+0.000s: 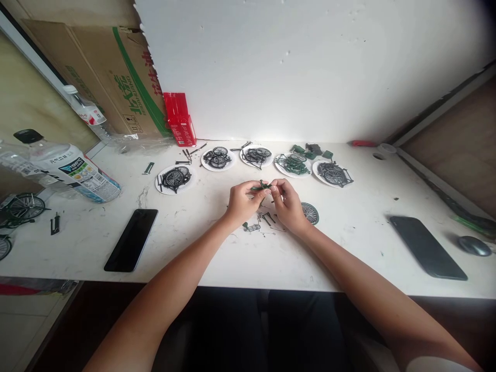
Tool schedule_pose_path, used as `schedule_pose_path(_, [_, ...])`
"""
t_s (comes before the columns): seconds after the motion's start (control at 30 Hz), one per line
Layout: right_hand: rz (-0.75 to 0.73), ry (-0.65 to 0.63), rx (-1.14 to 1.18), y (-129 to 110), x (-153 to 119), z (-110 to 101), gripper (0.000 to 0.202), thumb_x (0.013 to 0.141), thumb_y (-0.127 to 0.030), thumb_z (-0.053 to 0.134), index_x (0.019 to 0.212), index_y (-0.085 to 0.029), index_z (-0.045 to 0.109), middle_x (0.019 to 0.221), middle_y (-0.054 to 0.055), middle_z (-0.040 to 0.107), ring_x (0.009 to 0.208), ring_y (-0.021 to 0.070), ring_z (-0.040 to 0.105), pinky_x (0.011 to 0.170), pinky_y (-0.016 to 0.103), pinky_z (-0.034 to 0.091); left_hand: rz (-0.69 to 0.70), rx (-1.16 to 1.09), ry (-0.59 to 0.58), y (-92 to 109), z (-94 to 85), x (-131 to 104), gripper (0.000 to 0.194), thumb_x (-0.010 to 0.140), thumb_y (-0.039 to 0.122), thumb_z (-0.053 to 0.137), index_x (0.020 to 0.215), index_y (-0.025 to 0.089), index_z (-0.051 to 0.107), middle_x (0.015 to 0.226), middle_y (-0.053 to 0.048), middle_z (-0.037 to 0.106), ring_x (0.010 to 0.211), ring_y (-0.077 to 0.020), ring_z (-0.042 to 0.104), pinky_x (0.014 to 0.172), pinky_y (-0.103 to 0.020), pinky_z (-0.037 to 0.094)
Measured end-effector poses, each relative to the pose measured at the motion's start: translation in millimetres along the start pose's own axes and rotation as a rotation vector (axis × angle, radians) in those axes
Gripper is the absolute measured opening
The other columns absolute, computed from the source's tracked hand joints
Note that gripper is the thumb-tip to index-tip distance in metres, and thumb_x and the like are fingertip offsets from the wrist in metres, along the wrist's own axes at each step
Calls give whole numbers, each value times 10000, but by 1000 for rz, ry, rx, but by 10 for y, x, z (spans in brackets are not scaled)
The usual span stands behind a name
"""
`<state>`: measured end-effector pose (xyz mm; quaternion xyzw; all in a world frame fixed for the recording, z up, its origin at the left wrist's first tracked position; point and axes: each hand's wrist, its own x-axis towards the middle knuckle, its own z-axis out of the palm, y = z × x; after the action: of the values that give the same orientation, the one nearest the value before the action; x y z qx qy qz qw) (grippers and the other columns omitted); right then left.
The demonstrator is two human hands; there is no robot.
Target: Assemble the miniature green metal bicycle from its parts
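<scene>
Both hands meet over the middle of the white table [217,263]. Between their fingertips is a small dark green part [264,185]. My left hand [245,200] pinches it from the left, and my right hand [287,202] grips it from the right; its exact shape is partly hidden by the fingers. Below the hands lie loose small parts [253,227], thin rods and a green piece. A spoked wheel [310,213] rests beside my right wrist, partly covered by it.
Behind the hands, paper plates hold wheels and frames, among them a left plate [159,189] and a right plate [318,176]. A black phone [130,240] lies left, a dark slab [428,248] and mouse [474,246] right. Bottles [87,173] and a red box [180,120] stand back left.
</scene>
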<state>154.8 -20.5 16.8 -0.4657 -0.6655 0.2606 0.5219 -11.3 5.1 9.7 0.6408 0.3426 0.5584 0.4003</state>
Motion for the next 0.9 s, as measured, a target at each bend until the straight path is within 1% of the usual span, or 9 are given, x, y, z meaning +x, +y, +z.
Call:
schedule_pose_path(0.2, [5, 24, -27, 11, -2, 5, 409, 1050, -665, 563, 1057, -261, 623, 920, 41, 606, 788, 207, 505, 789, 378, 463, -29, -40, 5, 17, 9, -4, 332, 896, 462, 840, 1052, 169, 844, 1088, -118, 842, 996, -250, 810, 865, -341, 670])
schedule_pose_path(0.33, [18, 35, -28, 7, 2, 4, 422, 1042, -670, 576, 1028, -254, 647, 915, 44, 627, 771, 199, 499, 766, 369, 463, -64, -48, 7, 22, 14, -7, 356, 876, 481, 855, 1033, 161, 853, 1069, -120, 844, 998, -258, 808, 808, -318, 656])
schedule_pose_path(0.47, [27, 38, -27, -22, 1, 3, 421, 1043, -656, 586, 1019, -243, 666, 878, 33, 614, 748, 186, 476, 751, 360, 456, -98, -76, 18, 20, 22, -7, 362, 859, 481, 870, 1019, 158, 854, 1071, -121, 844, 984, -253, 809, 797, -307, 648])
schedule_pose_path(0.63, [56, 39, 4, -19, -8, -3, 408, 1022, -645, 629, 1044, -241, 681, 841, 22, 598, 732, 181, 458, 720, 349, 449, -106, -82, 38, 9, 25, -6, 351, 851, 482, 874, 995, 163, 853, 1087, -119, 843, 993, -256, 808, 788, -306, 652])
schedule_pose_path(0.73, [55, 47, 10, 1, -10, -5, 410, 1014, -650, 640, 1038, -241, 671, 831, 19, 588, 738, 181, 466, 718, 345, 450, -89, -52, 41, 25, 18, -7, 347, 857, 484, 869, 996, 167, 852, 1086, -114, 844, 989, -256, 809, 783, -309, 656])
schedule_pose_path(0.9, [46, 39, -6, 4, -11, -3, 409, 1028, -663, 605, 1026, -255, 633, 848, 23, 576, 744, 193, 465, 722, 355, 442, 15, 52, 36, 71, 8, -9, 302, 897, 479, 838, 992, 192, 845, 1048, -94, 848, 963, -244, 812, 827, -332, 661])
